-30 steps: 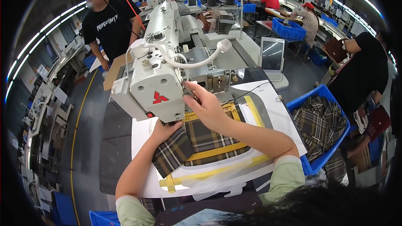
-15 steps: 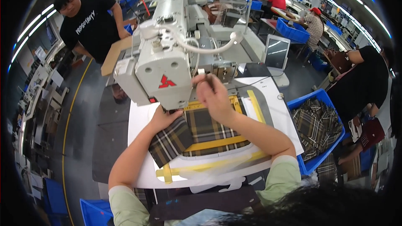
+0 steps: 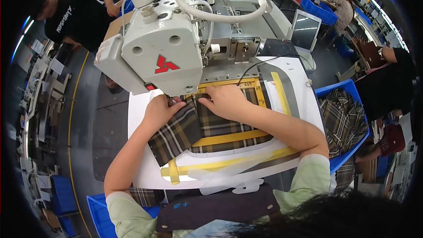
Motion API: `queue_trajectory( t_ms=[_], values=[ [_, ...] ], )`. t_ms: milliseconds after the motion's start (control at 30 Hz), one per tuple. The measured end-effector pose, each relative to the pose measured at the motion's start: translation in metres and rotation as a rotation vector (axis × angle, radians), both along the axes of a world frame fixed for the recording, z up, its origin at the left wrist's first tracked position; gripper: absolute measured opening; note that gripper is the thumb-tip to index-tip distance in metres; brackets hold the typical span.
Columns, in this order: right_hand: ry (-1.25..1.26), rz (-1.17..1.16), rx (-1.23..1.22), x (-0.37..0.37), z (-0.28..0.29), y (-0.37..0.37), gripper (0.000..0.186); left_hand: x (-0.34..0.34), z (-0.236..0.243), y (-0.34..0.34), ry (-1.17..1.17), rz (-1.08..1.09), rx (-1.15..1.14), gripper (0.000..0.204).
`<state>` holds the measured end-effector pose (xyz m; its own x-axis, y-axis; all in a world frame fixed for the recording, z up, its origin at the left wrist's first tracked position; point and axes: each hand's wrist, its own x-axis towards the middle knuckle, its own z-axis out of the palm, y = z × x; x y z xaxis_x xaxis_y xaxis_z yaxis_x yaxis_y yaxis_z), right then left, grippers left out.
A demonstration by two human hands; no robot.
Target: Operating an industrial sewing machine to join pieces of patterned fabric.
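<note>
Head view: one plaid fabric piece (image 3: 176,134) is pinched along its upper edge by two hands, left hand (image 3: 158,112) and right hand (image 3: 227,102) slightly apart, beside one white sewing machine (image 3: 163,50); one blue bin (image 3: 347,155) is seen at right.

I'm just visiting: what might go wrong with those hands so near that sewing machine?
The left hand and right hand might get pinched, being close to the lower edge of the sewing machine.
The plaid piece by the left hand might slip or crease, since it lies slanted against the cloth beside it.
The thin black cord near the right hand might snag.
</note>
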<state>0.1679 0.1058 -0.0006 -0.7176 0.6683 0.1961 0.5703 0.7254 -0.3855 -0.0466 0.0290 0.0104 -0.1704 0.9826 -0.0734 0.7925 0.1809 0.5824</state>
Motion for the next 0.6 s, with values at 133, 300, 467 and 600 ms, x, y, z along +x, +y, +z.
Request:
queue_trajectory(
  t_ms=[133, 300, 467, 600],
  values=[
    [-0.038, 0.02, 0.07, -0.007, -0.001, 0.0, 0.038, -0.003, -0.009, 0.003, -0.069, -0.038, 0.013, 0.029],
    [-0.055, 0.022, 0.123, -0.012, -0.005, 0.0, 0.033, 0.012, -0.009, 0.0, -0.071, -0.005, 0.154, 0.025],
    [-0.117, 0.019, 0.185, -0.014, -0.005, -0.001, 0.031, 0.009, -0.012, -0.002, -0.053, 0.021, 0.116, 0.021],
    [-0.116, 0.037, 0.202, -0.018, -0.004, -0.003, 0.03, 0.008, -0.02, -0.004, -0.155, 0.035, 0.127, 0.018]
  ],
)
